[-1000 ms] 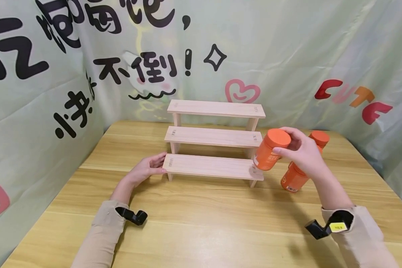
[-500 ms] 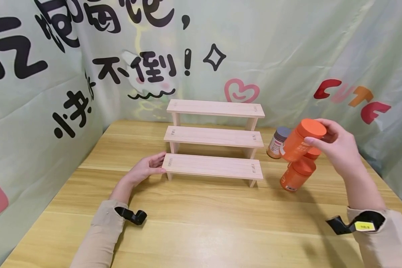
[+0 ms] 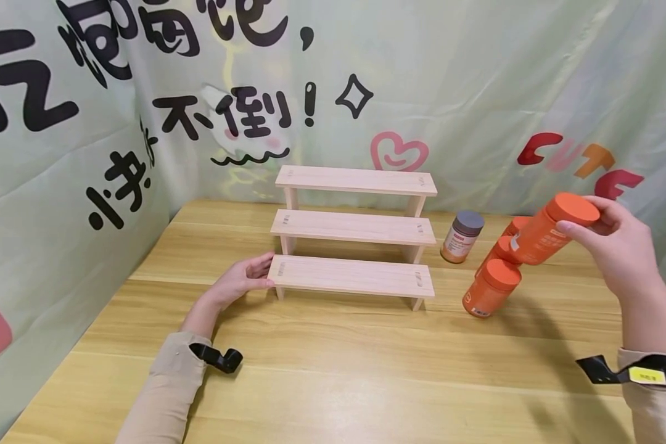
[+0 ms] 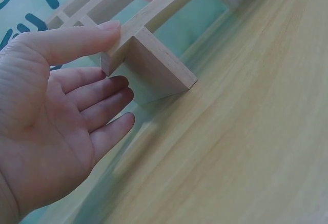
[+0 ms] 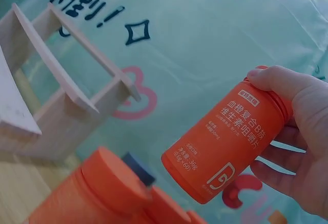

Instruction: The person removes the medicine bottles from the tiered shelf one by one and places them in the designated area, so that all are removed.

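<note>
A three-tier wooden shelf (image 3: 351, 275) stands mid-table. At the left end of its lowest board is my left hand (image 3: 241, 280); in the left wrist view the thumb (image 4: 105, 34) lies on the board's corner and the fingers are below it. My right hand (image 3: 627, 246) grips an orange supplement bottle (image 3: 552, 231) near its cap, tilted and raised at the far right. The right wrist view shows white print on this bottle (image 5: 225, 137). Behind and below it, several orange bottles (image 3: 489, 291) stand in a slanting row, partly hiding each other.
A bottle with a grey cap (image 3: 462, 237) stands between the shelf and the orange bottles. The wooden table (image 3: 333, 370) stretches out in front. A printed cloth backdrop (image 3: 466, 92) hangs behind and along the left side.
My right hand has carried the orange bottle rightward, away from the shelf's right end and past the other bottles. The grey-capped bottle has come into view. My left hand stays put.
</note>
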### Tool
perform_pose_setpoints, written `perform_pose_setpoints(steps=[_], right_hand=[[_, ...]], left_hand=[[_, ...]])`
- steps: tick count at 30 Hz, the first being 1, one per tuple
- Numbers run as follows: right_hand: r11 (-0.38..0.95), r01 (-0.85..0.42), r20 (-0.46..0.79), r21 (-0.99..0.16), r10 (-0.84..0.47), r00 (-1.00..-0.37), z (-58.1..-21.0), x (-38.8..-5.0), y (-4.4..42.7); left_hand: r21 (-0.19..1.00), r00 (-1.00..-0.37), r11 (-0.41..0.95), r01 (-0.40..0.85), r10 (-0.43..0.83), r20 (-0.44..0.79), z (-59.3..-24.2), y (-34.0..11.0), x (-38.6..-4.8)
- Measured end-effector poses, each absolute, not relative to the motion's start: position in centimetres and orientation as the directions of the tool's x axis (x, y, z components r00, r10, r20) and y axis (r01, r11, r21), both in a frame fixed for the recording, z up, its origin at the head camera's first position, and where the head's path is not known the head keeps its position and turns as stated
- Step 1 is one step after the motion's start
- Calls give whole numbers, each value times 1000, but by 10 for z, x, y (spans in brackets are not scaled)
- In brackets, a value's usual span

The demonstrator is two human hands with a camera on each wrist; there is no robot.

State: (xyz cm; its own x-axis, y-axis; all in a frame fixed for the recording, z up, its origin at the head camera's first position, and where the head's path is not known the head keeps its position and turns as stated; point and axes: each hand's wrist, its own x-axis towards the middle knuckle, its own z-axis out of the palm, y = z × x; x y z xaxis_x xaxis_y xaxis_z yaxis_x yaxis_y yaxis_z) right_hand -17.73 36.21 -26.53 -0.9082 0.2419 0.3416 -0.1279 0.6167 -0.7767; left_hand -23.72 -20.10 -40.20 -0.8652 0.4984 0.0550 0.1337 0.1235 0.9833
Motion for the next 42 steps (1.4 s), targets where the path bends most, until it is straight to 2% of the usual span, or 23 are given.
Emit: perform_pose_setpoints(steps=[14,21,27,30,37,42], right_hand=[[662,17,256,-749,313,-915,-306,-158,399],[673,45,227,-738,311,-923,-331,-160,409],[717,117,195,-687,337,-921,-360,-168,426],[728,121,177,-675,319,-931,-373,-172,435],[757,101,226,-645,316,-922,-417,-190,477],[741,72,239,-668,305,-922,-430,-194,490]], left_hand=[[977,-868,157,144,495,49,-403,-201,-238],[978,-870,152,139,490,48,-402,-202,-237],[975,-873,167,145,486,47,-402,-202,-235],[976,-871,163,146,488,49,-402,-201,-235],[977,-871,159,144,488,49,-401,-201,-236],[977,-873,157,144,484,51,-402,-202,-236]])
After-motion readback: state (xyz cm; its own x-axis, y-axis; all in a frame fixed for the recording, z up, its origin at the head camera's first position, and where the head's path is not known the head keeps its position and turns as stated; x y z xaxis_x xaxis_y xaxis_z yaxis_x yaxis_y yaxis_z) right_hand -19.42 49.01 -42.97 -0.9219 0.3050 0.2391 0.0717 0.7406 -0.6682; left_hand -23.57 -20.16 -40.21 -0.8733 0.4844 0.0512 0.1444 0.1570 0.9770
